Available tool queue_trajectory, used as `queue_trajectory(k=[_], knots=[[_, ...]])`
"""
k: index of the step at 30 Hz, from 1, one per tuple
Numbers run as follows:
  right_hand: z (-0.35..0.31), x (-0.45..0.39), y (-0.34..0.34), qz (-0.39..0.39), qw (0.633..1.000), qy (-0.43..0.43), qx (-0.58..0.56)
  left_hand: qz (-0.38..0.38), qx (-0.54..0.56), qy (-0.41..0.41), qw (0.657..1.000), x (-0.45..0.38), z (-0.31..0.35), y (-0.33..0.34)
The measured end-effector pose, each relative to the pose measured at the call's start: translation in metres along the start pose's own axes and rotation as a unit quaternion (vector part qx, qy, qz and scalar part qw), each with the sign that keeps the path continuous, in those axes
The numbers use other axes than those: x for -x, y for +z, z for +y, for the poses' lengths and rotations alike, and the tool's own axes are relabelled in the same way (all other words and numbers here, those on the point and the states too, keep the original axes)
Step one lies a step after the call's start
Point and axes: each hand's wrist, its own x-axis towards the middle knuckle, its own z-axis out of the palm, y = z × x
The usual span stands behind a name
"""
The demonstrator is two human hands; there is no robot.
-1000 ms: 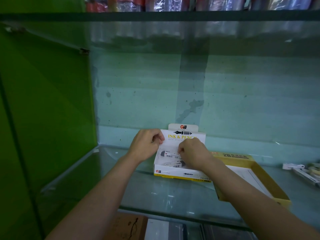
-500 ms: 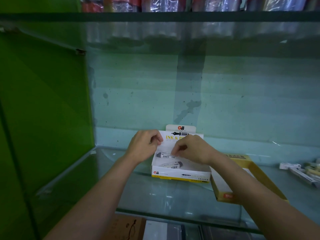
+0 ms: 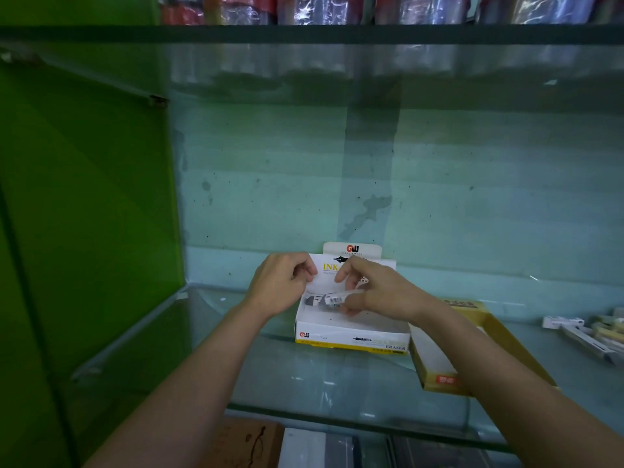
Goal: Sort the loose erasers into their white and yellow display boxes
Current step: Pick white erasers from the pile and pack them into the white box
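Two bare forearms reaching in over a glass shelf toward a white display box with a yellow base strip and the word ERASER on its front wall. Box standing open near the back of the shelf, its tall rear card upright against the pale teal wall, printed with a red logo and yellow lettering partly hidden by the hands. Left hand at the box's upper left corner, fingers curled, thumb and fingertips closed on the left edge of the rear card. Right hand over the box's opening, thumb and fingers pinching a wrapped eraser, white with a grey end and a small barcode label, held slightly above the box floor and pointing left; index finger raised and bent, touching nothing clearly. Further contents under the right hand hidden. Just right of the white box, touching or nearly touching its side, a yellow display box lying flat and open, white inside, a red mark on its near wall, largely covered by the right forearm. Far right on the shelf, a loose cluster of small white and pale yellow stationery pieces, too blurred to identify. Green panel closing the left side. Above, a second glass shelf carrying shiny plastic-wrapped packs.
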Motion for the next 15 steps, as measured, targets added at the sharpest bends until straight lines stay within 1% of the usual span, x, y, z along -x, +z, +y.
queue_trajectory(k=[3, 5, 10, 15], knots=[[0.006, 0.001, -0.002, -0.015, 0.991, -0.006, 0.132, 0.0, -0.004, 0.002, 1.0, 0.001, -0.001, 0.0], [0.007, 0.002, 0.0, -0.016, 0.983, -0.007, 0.182, 0.003, -0.007, 0.001, 1.0, 0.001, 0.0, 0.0], [0.002, -0.004, 0.006, 0.001, 0.978, -0.036, 0.203, 0.01, 0.018, -0.001, 1.0, -0.001, 0.003, 0.0], [-0.004, -0.019, 0.019, 0.022, 0.962, -0.071, 0.264, 0.008, 0.016, -0.004, 1.0, 0.001, 0.004, -0.001]])
